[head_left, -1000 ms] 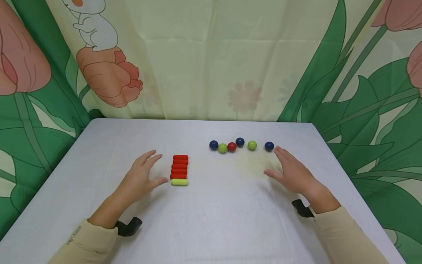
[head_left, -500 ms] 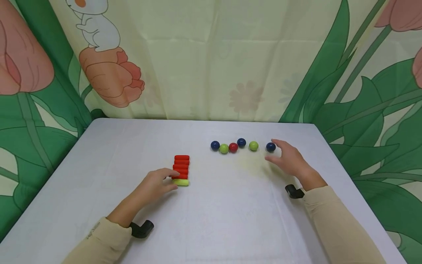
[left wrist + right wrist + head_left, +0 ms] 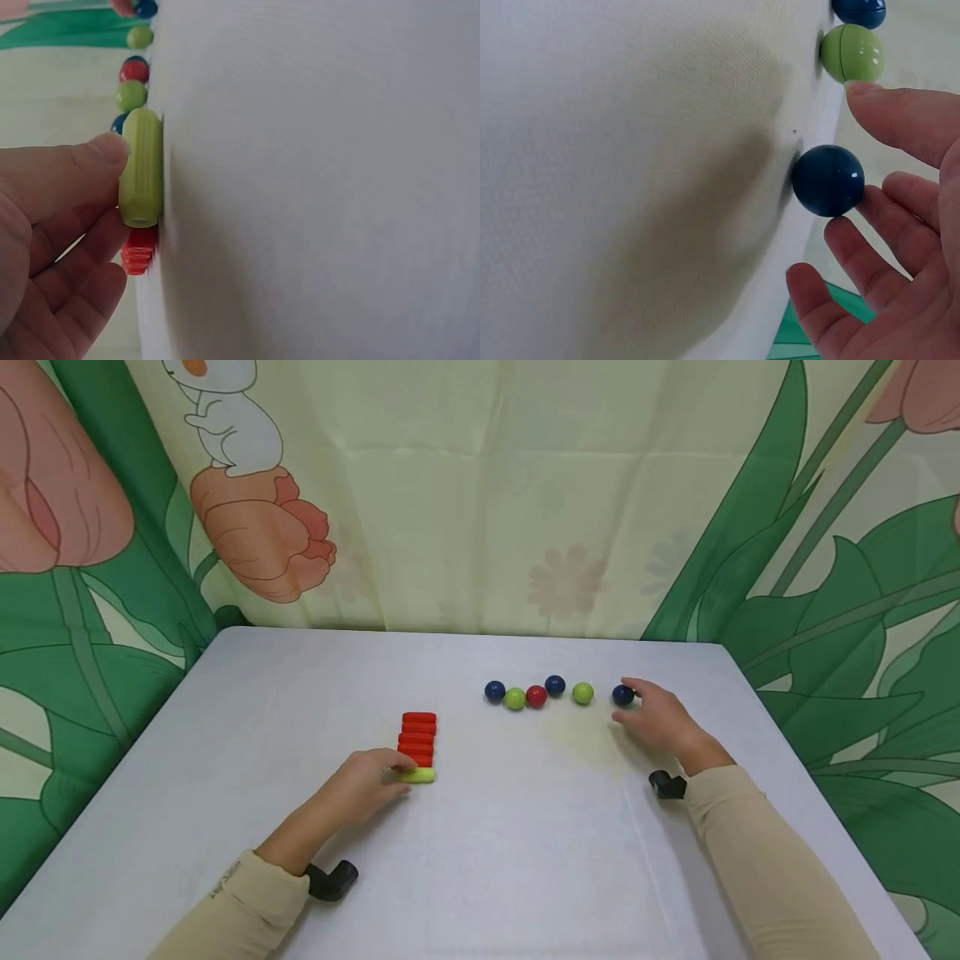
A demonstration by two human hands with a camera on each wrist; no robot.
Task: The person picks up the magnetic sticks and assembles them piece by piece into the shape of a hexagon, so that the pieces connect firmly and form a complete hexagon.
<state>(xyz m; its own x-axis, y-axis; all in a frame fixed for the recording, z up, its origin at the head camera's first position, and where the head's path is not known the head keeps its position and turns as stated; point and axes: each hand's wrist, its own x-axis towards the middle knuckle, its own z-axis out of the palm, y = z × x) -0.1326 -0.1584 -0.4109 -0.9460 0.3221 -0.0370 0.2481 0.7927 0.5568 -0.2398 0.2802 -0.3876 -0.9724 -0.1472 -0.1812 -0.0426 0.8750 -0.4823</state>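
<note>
In the head view my left hand (image 3: 372, 783) is at the near end of a column of short rods. Its thumb and forefinger pinch the yellow-green ribbed rod (image 3: 141, 169), which lies crosswise beside several red rods (image 3: 417, 739). Part of the rod is hidden behind the fingers. My right hand (image 3: 660, 718) is around the rightmost dark blue ball (image 3: 828, 181). Seen from the right wrist, fingertips touch or nearly touch the ball's side, while the thumb stays apart from it, overlapping the edge of a green ball (image 3: 852, 52) in the view.
Left of the right hand runs a loose row of balls: a blue ball (image 3: 494, 692), a green ball (image 3: 514, 698), a red ball (image 3: 536, 697), another blue ball (image 3: 555, 685) and a green one. A white cloth covers the table (image 3: 510, 860); a printed curtain (image 3: 480, 527) hangs behind.
My left hand has moved right onto the yellow-green rod and its fingers have closed on it. My right hand has come around the rightmost blue ball, its fingers drawing nearer.
</note>
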